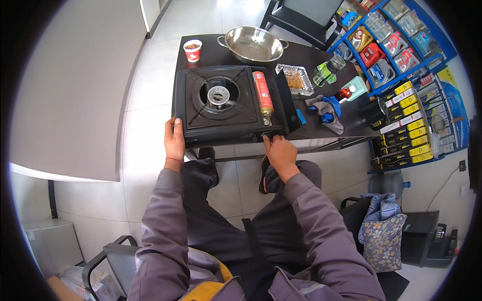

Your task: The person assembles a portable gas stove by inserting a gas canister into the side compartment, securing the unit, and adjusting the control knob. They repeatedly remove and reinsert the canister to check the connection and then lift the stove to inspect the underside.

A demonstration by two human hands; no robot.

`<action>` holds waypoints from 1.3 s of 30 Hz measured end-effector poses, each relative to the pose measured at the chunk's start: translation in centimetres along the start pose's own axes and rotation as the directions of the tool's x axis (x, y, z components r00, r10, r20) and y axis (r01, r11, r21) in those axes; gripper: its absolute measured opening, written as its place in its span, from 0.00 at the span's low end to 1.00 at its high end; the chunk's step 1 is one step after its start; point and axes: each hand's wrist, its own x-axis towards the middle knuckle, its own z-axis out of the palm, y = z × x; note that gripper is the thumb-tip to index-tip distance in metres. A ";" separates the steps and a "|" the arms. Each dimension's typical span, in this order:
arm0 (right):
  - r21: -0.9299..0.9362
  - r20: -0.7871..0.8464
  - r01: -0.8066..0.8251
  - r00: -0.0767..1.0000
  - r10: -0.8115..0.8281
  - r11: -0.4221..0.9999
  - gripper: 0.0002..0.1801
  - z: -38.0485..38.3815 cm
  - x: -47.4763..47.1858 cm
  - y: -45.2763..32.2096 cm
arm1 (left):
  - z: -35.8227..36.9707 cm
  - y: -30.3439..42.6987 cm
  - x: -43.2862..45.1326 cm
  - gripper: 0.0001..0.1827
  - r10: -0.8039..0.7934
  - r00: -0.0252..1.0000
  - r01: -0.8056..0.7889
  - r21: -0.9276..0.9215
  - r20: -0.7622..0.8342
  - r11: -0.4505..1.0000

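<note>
A black portable gas stove (222,101) stands at the near edge of a dark table (301,56). My left hand (174,141) grips its front left corner, thumb on top. At the front right, my right hand (280,152) pinches the control knob (266,134), which the fingers partly cover. A red gas canister (263,92) lies in the side compartment, its valve end towards me. The compartment lid (285,99) is raised on the right. No flame shows at the round metal burner (218,96), and no pot stands on the supports.
Behind the stove are a two-handled steel pan (254,43) and a paper cup (192,50). To the right lie a glass ashtray (295,79), a green-tinted bottle (327,71), a grey-and-blue cloth (327,111) and a red bottle (344,94). Blue shelving (399,56) holds oil jugs.
</note>
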 end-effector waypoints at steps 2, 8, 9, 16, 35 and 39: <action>0.003 0.042 0.032 0.999 -0.032 0.999 0.32 1.2 0.5 1.4 | 0.3 0.4 -0.1 0.26 -0.010 1.000 0.010 -0.024 0.020 1.000; 0.722 0.679 -0.656 0.732 -0.045 0.219 0.35 -0.8 0.9 2.0 | -0.5 0.2 0.1 0.25 -0.022 0.999 0.024 -0.052 0.033 0.998; 0.694 0.719 -0.712 0.693 -0.055 0.107 0.34 -1.1 0.9 1.8 | -0.4 0.1 0.2 0.25 -0.012 0.999 0.013 -0.039 0.031 0.999; 0.570 0.769 -0.758 0.628 -0.121 -0.316 0.27 -0.6 1.2 3.0 | -0.2 0.2 0.1 0.25 -0.016 0.999 0.019 -0.064 0.043 0.998; 0.746 0.659 -0.659 0.711 0.246 -0.094 0.15 0.4 0.3 -0.1 | -0.4 -0.2 0.5 0.26 -0.003 1.000 0.003 0.007 0.015 1.000; 0.333 0.719 -0.487 0.685 -0.117 -0.807 0.14 3.2 0.1 0.4 | -0.1 -0.2 0.4 0.26 0.007 1.000 -0.007 -0.034 0.019 0.999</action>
